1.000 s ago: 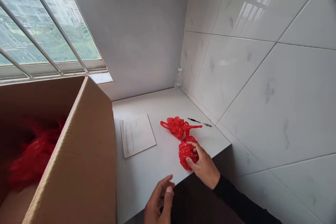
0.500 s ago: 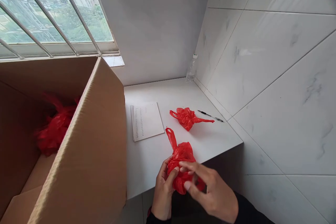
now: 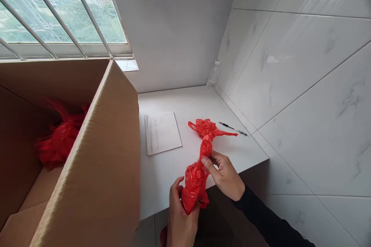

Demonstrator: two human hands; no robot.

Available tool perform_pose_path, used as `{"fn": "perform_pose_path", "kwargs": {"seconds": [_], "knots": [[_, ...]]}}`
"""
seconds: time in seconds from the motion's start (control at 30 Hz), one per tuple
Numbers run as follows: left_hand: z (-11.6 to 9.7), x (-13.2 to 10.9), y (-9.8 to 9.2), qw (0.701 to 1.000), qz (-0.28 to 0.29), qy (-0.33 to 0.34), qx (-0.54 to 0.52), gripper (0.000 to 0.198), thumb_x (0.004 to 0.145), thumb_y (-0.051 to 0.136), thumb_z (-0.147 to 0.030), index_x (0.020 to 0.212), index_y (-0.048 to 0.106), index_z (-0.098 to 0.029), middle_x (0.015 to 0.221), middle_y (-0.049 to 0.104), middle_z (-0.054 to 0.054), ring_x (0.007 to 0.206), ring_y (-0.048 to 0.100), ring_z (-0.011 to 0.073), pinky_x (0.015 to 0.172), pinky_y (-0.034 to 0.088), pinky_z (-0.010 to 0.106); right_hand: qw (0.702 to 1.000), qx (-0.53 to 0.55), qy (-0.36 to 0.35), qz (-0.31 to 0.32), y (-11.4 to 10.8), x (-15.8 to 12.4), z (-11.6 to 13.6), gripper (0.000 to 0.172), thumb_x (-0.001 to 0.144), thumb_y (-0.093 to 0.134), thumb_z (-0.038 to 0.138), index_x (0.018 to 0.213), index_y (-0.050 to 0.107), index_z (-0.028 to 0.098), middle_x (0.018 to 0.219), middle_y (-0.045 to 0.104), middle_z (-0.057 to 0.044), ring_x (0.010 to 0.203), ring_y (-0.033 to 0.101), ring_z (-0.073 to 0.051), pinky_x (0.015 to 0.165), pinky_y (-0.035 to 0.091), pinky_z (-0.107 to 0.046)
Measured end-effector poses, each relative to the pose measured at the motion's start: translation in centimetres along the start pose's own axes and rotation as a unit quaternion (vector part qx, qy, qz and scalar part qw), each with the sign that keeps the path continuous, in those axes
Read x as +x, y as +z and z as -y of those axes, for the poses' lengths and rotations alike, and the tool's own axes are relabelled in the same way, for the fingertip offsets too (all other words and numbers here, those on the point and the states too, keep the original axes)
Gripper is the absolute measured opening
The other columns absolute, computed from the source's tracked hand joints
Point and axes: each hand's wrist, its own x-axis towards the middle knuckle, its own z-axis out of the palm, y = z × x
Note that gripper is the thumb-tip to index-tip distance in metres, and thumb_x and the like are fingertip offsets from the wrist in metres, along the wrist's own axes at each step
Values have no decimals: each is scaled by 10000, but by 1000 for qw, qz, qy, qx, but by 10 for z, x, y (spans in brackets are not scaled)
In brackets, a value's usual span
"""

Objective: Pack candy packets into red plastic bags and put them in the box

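A crumpled red plastic bag (image 3: 194, 183) hangs between my two hands at the front edge of the white table. My left hand (image 3: 182, 216) cups its lower part from below, with the fingers curled round it. At the bag's gathered upper end, my right hand (image 3: 222, 171) pinches a handle between thumb and fingers. Just beyond, a second red plastic bag (image 3: 204, 126) lies on the table with its handles spread to both sides. What is inside the held bag cannot be seen.
To the left stands a large open cardboard box (image 3: 116, 142) with red plastic bags (image 3: 60, 139) in it. A printed booklet (image 3: 164, 133), a pen (image 3: 232, 128) and a clear bottle (image 3: 212, 77) are on the table (image 3: 162, 185). Tiled wall rises on the right.
My right hand has moved from the bag's side up to its top and now grips a handle there. The held bag has turned, and my left hand has shifted beneath it.
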Motion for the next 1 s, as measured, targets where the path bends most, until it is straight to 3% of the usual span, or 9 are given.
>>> {"fn": "perform_pose_path", "kwargs": {"seconds": [0.13, 0.23, 0.3, 0.4, 0.53, 0.73, 0.8, 0.87, 1.0], "knots": [[25, -3, -6, 985, -158, 59, 33, 495, 865, 622, -455, 1293, 474, -256, 1292, 507, 100, 1073, 610, 261, 889, 528, 403, 999, 34, 8, -12, 2, 5, 0, 344, 1005, 503, 496, 825, 586, 215, 696, 517, 27, 654, 460, -146, 652, 399, -291], [35, -12, -8, 978, -195, 56, 58, 383, 879, 610, -528, 1111, 491, -247, 1019, 542, 40, 825, 596, 222, 767, 512, 380, 998, 65, 25, -9, 5, 7, -2, 357, 995, 518, 514, 818, 588, 212, 686, 516, 29, 650, 478, -142, 653, 408, -287], [36, -15, -4, 980, -175, 43, 84, 358, 863, 625, -557, 1006, 501, -253, 906, 561, 22, 767, 578, 237, 716, 475, 385, 996, 85, 33, -7, 7, 7, -4, 360, 987, 532, 522, 817, 589, 209, 689, 532, 28, 648, 498, -138, 660, 421, -286], [33, -11, 1, 984, -123, 51, 122, 296, 858, 640, -530, 923, 544, -258, 902, 623, 52, 828, 601, 285, 724, 451, 400, 994, 102, 37, -12, 10, 8, -7, 363, 976, 556, 526, 811, 586, 205, 688, 550, 26, 644, 511, -134, 658, 428, -284], [33, -2, -4, 986, -55, 72, 140, 261, 959, 467, -462, 837, 595, -270, 850, 656, 57, 797, 637, 275, 733, 469, 391, 993, 107, 41, -20, 9, 11, -14, 385, 968, 562, 550, 799, 570, 205, 693, 559, 22, 644, 509, -135, 663, 426, -294], [35, -2, -10, 978, -55, 78, 186, 256, 868, 630, -510, 913, 607, -259, 908, 672, 85, 890, 626, 345, 784, 439, 441, 987, 144, 59, -34, 9, 15, -26, 405, 944, 590, 577, 794, 576, 202, 692, 559, 24, 630, 498, -131, 676, 422, -302], [36, -1, -9, 977, -39, 92, 189, 181, 897, 577, -438, 843, 624, -272, 883, 664, 73, 871, 618, 329, 772, 424, 424, 986, 150, 62, -37, 10, 15, -28, 413, 934, 601, 584, 781, 573, 202, 694, 558, 23, 633, 499, -133, 680, 422, -301], [39, -1, -8, 979, -34, 97, 176, 239, 946, 473, -399, 803, 618, -274, 862, 647, 58, 831, 611, 294, 746, 420, 393, 985, 155, 69, -43, 10, 16, -29, 418, 925, 610, 593, 783, 580, 201, 702, 564, 22, 639, 502, -134, 684, 423, -299], [48, -9, -12, 986, -51, 85, 135, 361, 989, 368, -495, 782, 540, -254, 771, 558, 9, 683, 536, 209, 655, 410, 317, 979, 176, 89, -55, 9, 21, -36, 419, 910, 628, 605, 837, 618, 192, 701, 562, 27, 639, 495, -129, 698, 428, -297]]}}
